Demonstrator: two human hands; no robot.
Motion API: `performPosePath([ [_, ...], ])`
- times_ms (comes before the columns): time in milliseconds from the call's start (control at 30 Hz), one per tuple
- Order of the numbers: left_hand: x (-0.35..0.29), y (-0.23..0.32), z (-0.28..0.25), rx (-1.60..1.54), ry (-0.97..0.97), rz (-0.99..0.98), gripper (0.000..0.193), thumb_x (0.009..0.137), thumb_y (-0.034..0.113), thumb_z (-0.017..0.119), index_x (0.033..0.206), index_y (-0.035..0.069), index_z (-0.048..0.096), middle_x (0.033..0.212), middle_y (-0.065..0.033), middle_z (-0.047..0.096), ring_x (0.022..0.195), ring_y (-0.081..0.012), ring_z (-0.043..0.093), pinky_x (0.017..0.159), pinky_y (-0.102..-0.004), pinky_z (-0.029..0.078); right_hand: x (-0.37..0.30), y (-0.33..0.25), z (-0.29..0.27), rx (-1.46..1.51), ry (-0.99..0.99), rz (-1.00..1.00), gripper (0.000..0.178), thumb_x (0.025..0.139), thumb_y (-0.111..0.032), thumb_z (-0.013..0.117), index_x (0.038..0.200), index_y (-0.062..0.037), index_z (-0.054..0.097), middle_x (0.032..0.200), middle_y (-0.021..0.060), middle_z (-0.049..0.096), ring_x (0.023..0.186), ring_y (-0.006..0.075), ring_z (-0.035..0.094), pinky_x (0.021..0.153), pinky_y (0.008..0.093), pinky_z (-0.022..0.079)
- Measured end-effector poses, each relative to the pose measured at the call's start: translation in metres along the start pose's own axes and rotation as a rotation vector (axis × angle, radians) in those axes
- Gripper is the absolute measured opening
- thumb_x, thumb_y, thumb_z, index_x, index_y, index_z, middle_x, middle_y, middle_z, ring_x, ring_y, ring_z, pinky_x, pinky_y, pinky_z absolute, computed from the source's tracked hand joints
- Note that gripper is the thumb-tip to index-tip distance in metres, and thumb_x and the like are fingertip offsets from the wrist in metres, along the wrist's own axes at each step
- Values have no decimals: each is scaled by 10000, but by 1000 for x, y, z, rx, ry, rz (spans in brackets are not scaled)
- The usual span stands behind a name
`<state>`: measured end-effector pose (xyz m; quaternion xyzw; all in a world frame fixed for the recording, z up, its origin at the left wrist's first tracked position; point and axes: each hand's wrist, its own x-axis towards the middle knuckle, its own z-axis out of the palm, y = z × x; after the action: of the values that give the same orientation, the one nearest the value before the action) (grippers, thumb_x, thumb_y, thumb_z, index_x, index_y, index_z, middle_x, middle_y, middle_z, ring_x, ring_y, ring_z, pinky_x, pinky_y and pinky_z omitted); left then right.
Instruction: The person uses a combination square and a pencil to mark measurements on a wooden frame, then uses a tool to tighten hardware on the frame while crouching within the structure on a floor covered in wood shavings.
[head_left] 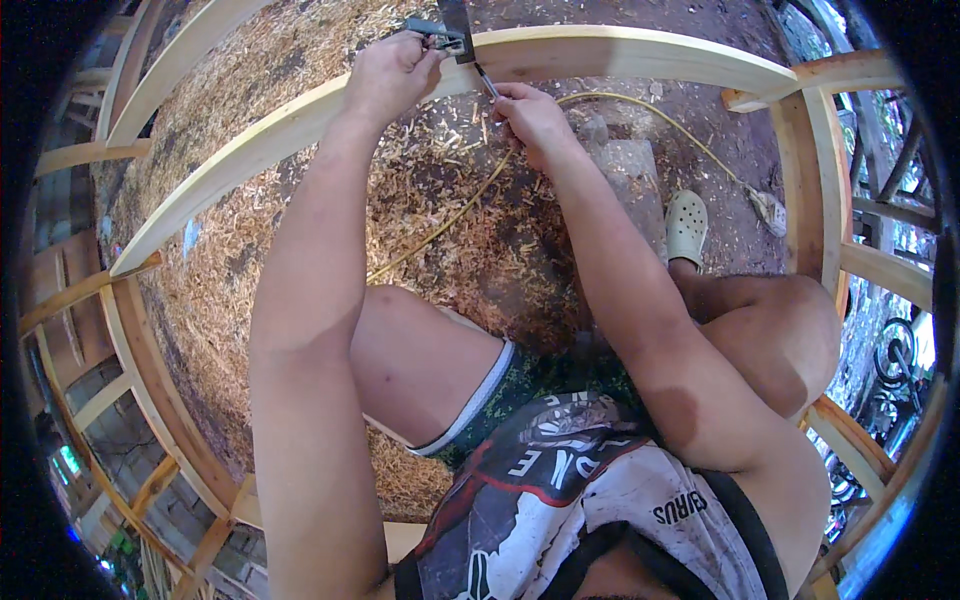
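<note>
A: yo, where's the tool rn?

B: dark metal tool [447,38] is top ctr of my head cam, right at the edge of a pale wood beam [640,52]. Has a flat dark strip running up out of frame. Too small on my feed to ID the exact type tbh.

A: k, grip status?

B: my L hand [388,85] is clamped on it, fingers bunched. R hand [535,125] has its fingers closed on a slim pen-like tool [488,82], tip pointing up-left, just beside the low end of the dark one. Can't tell if they touch, sry.

A: np. What's around it?

B: wood shavings [440,160] all over the dirt-coloured floor below. Yellow cord [690,137] crosses it, passes behind the R hand & runs to a whitish connector [768,213] over on the R. Cream clog [686,222] w/ holes on the R foot, near that. Closer in: both knees bent, green patterned shorts [490,400]. Wood framing [150,375] on the L side, more on the R.
</note>
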<state>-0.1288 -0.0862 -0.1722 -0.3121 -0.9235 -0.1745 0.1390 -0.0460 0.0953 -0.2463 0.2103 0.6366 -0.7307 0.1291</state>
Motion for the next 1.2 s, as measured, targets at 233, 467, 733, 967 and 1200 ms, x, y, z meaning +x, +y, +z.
performPosePath([
  [233, -3, -8, 4, -26, 44, 35, 289, 847, 320, 677, 814, 38, 624, 766, -166, 644, 702, -343, 640, 631, -420, 509, -3, -2, 1, 4, -86, 32, 280, 906, -99, 537, 1172, -46, 608, 765, 9, 573, 552, 77, 462, 447, 228, 341],
  [467, -1, -3, -2, 49, -7, 10, 283, 841, 313, 681, 820, 36, 628, 756, -165, 647, 694, -354, 639, 624, -429, 511, -1, 3, 0, 37, -36, 14, 286, 820, -95, 555, 1075, -31, 668, 706, 33, 593, 507, 106, 471, 443, 281, 358],
  [733, -2, -1, -4, 10, -17, -17, 331, 860, 316, 636, 711, 21, 624, 820, -117, 628, 746, -334, 630, 695, -436, 516, -4, -1, 1, 0, -30, -6, 292, 832, -99, 554, 1095, -40, 665, 706, 30, 591, 509, 108, 474, 438, 277, 360],
  [967, -2, 3, -8, -1, -33, -37, 310, 855, 311, 639, 727, 28, 641, 833, -114, 641, 756, -333, 639, 704, -439, 520, -4, -1, 1, 15, -43, 13, 276, 886, -118, 546, 1131, -48, 653, 711, 29, 588, 515, 104, 481, 428, 271, 360],
  [1200, 0, 5, -6, 37, -75, -83, 314, 866, 333, 628, 752, 40, 643, 839, -122, 648, 770, -336, 643, 718, -445, 522, -2, -1, 0, 18, -21, 25, 295, 873, -116, 552, 1142, -44, 651, 736, 38, 608, 539, 109, 489, 447, 280, 373],
])
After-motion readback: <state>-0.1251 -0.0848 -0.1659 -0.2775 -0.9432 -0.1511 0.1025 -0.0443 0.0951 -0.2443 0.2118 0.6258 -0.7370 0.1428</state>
